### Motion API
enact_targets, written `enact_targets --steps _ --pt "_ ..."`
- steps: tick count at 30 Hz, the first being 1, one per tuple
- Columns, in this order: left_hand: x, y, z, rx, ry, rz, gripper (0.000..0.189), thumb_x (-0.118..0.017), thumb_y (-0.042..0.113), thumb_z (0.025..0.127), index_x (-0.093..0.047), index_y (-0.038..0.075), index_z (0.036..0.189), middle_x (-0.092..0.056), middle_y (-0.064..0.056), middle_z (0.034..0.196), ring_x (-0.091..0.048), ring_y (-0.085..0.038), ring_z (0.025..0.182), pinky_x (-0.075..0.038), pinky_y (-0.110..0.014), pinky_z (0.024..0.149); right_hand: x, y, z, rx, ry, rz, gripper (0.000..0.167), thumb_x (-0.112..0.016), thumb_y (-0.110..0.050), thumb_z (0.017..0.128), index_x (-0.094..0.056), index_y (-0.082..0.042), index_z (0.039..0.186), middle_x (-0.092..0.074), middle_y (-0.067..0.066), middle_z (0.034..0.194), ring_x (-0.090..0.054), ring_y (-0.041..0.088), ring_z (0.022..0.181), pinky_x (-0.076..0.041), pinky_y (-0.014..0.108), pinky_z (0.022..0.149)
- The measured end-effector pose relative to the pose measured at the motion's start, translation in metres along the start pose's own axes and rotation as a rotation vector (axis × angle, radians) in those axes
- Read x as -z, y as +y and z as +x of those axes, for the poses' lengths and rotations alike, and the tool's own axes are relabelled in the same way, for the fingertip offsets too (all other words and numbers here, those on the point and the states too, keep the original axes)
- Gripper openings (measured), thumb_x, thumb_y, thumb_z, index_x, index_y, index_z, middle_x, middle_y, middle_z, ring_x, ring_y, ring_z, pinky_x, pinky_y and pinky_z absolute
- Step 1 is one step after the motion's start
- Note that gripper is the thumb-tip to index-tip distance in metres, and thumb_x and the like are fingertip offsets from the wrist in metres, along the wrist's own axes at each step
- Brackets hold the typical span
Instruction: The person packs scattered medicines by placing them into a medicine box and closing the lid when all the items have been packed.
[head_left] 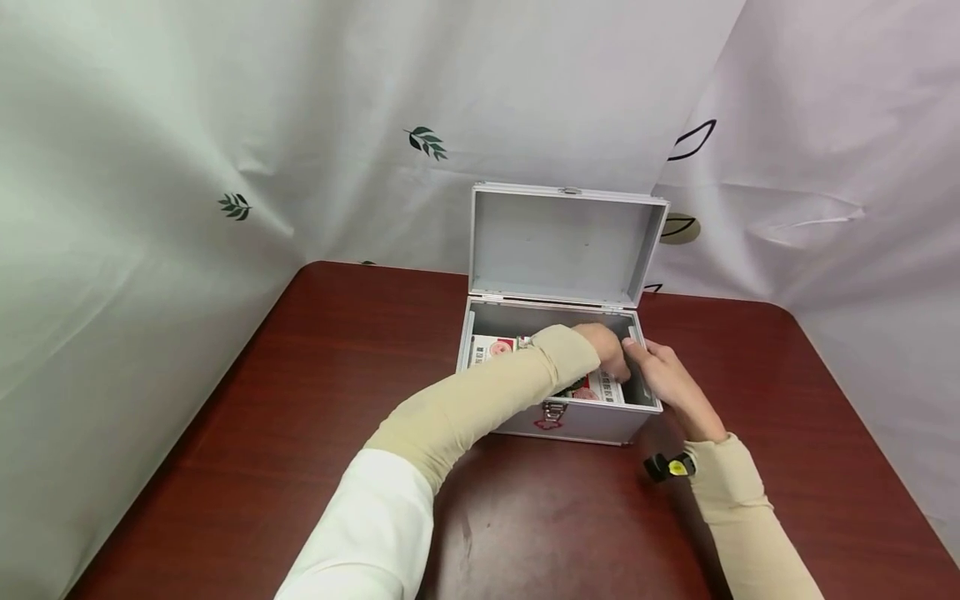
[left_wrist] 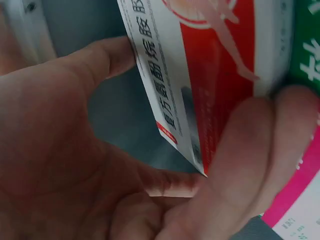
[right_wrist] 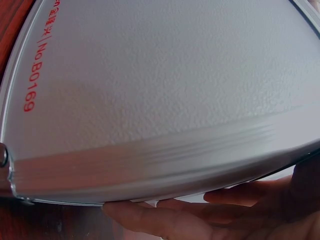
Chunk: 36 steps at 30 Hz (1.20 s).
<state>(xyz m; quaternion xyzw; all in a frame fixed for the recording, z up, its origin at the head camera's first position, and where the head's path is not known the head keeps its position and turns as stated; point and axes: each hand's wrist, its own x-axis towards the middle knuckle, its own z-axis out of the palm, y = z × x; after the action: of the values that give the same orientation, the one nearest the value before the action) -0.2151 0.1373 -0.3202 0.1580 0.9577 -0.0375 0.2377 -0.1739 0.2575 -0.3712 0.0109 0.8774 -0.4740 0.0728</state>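
Observation:
A silver metal case [head_left: 592,425] stands on the table with its lid raised, and white, red and green medicine boxes [head_left: 486,347] lie inside. My left hand [head_left: 602,346] reaches down into its right half. Seen from the left wrist, the thumb presses one edge of a white-and-red medicine box [left_wrist: 215,65] and the fingers lie across its red face, pinching it. A green-and-pink box [left_wrist: 295,185] is beside those fingers. My right hand [head_left: 669,379] rests at the case's right rim [right_wrist: 150,192], its fingers extended along the edge.
The lid [head_left: 558,242] leans back near a whitish curtain [head_left: 337,100] that surrounds the table. Dark red tabletop [head_left: 330,358] stretches to both sides of the case. A metal latch [head_left: 553,411] hangs on the case's front.

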Motion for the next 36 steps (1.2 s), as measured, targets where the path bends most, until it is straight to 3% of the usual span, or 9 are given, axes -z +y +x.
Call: enact_targets --steps 7,11,18,22,27,30,33,36 --pt "-0.01 0.001 -0.002 0.007 0.077 0.0 0.035 -0.067 0.045 0.074 -0.065 0.026 0.103 -0.062 0.005 0.096 -0.054 -0.01 0.08 -0.045 -0.024 0.072 -0.001 -0.001 0.0 -0.002 0.001 0.015 0.06 -0.033 -0.044 0.097 -0.043 0.004 0.132 -0.054 0.024 0.12 -0.054 0.019 0.098 -0.047 0.022 0.074" --pt "-0.01 0.002 -0.003 0.041 0.075 -0.006 0.035 -0.068 0.046 0.072 -0.066 0.026 0.102 -0.063 0.006 0.098 -0.054 -0.009 0.08 -0.045 -0.023 0.073 -0.002 -0.002 0.0 -0.005 -0.006 0.063 0.059 -0.035 -0.043 0.097 -0.044 0.005 0.13 -0.054 0.026 0.119 -0.057 0.017 0.092 -0.05 0.025 0.072" --pt "-0.01 0.004 -0.004 0.077 0.055 -0.011 0.04 -0.071 0.047 0.072 -0.067 0.026 0.105 -0.063 0.007 0.106 -0.055 -0.009 0.084 -0.045 -0.022 0.076 -0.003 -0.001 0.0 0.012 -0.005 0.042 0.059 -0.036 -0.043 0.097 -0.044 0.005 0.131 -0.053 0.026 0.12 -0.057 0.018 0.093 -0.049 0.025 0.071" --pt "-0.01 0.002 -0.003 0.04 0.043 0.028 0.046 -0.066 0.052 0.075 -0.065 0.027 0.113 -0.057 0.008 0.121 -0.054 -0.007 0.097 -0.044 -0.023 0.085 -0.002 -0.002 -0.002 0.019 -0.011 0.072 0.058 -0.037 -0.041 0.097 -0.044 0.008 0.128 -0.054 0.027 0.117 -0.059 0.019 0.088 -0.051 0.028 0.069" --pt "-0.003 -0.008 -0.001 -0.06 -0.024 0.119 0.055 -0.054 0.059 0.081 -0.058 0.023 0.124 -0.053 0.007 0.125 -0.05 -0.006 0.106 -0.04 -0.02 0.091 -0.002 -0.003 -0.002 0.018 -0.014 0.051 0.06 -0.035 -0.042 0.098 -0.041 0.008 0.131 -0.052 0.027 0.121 -0.055 0.023 0.097 -0.048 0.024 0.071" --pt "0.01 -0.019 0.001 -0.086 -0.123 0.127 0.061 -0.049 0.063 0.082 -0.053 0.025 0.13 -0.048 0.007 0.132 -0.046 -0.007 0.114 -0.038 -0.022 0.094 -0.002 -0.003 -0.002 0.005 -0.01 0.018 0.062 -0.034 -0.043 0.097 -0.04 0.007 0.133 -0.051 0.027 0.123 -0.053 0.025 0.1 -0.046 0.024 0.072" --pt "0.024 -0.036 -0.001 -0.113 -0.202 0.062 0.064 -0.047 0.063 0.083 -0.046 0.026 0.135 -0.041 0.006 0.141 -0.043 -0.012 0.121 -0.038 -0.026 0.096 -0.002 -0.003 -0.002 -0.015 -0.011 0.01 0.062 -0.035 -0.043 0.097 -0.038 0.007 0.135 -0.051 0.027 0.121 -0.052 0.026 0.099 -0.046 0.025 0.071" --pt "0.035 -0.057 -0.008 -0.155 -0.248 -0.113 0.062 -0.05 0.055 0.086 -0.04 0.023 0.139 -0.038 0.0 0.143 -0.055 -0.018 0.108 -0.047 -0.029 0.086 0.0 -0.002 -0.001 -0.026 -0.008 0.018 0.063 -0.035 -0.044 0.097 -0.035 0.005 0.137 -0.051 0.027 0.12 -0.054 0.027 0.097 -0.048 0.027 0.071"
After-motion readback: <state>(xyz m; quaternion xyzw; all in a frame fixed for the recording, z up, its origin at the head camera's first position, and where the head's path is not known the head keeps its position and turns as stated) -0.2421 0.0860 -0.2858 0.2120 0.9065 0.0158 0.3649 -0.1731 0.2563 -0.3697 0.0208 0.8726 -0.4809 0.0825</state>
